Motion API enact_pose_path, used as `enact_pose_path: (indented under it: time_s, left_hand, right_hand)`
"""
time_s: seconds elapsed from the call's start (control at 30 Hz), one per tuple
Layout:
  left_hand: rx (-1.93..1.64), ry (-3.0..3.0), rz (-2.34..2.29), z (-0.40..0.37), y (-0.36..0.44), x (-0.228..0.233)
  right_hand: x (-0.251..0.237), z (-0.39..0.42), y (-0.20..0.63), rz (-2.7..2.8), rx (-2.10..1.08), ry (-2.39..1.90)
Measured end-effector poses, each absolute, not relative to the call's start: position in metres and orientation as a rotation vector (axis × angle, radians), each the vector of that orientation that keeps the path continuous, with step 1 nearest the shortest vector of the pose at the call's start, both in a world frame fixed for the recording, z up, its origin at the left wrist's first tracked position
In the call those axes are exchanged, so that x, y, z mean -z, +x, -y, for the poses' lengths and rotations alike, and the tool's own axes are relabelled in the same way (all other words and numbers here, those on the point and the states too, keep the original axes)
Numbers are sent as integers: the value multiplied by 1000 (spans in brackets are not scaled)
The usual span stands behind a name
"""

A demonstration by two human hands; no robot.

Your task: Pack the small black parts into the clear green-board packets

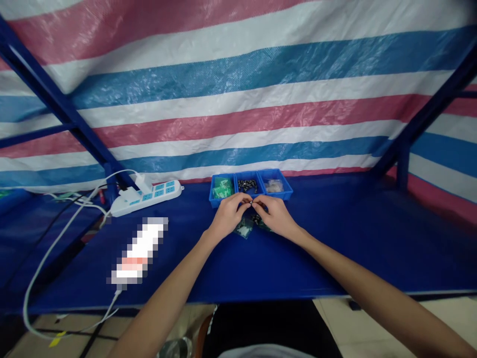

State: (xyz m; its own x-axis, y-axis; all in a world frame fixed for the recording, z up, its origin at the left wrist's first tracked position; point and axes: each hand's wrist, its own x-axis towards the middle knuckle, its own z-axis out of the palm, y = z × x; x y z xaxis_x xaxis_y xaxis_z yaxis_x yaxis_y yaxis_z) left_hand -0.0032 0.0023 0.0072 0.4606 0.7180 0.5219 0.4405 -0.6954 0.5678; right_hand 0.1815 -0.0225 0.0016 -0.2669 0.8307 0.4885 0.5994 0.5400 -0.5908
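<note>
My left hand (229, 215) and my right hand (276, 214) meet fingertip to fingertip over the blue table. Both are closed in a pinch around something small and dark, too tiny to name. Just behind them stands a blue three-part tray (224, 203). Its left part holds green packets (222, 188), the middle part small black pieces (247, 186), the right part clear packets (275, 186). Under my hands lie a small clear bag with pale contents (244, 228) and a heap of dark pieces (260, 221), partly covered by my right hand.
At the left a white power strip (156, 195) has plugs and white cables (48, 258) trailing off the table edge. A blurred-out device (139, 251) lies in front of it. Blue metal posts (67, 107) and a striped plastic sheet (238, 107) enclose the blue table (346, 238).
</note>
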Motion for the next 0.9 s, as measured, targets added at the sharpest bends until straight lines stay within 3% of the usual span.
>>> enact_pose_path:
  time_s: [0.9]
  left_hand:
    - [-994,2552,-979,1,-4,-8]
  right_hand:
    - [-6,22,186,1925,-353,-1141]
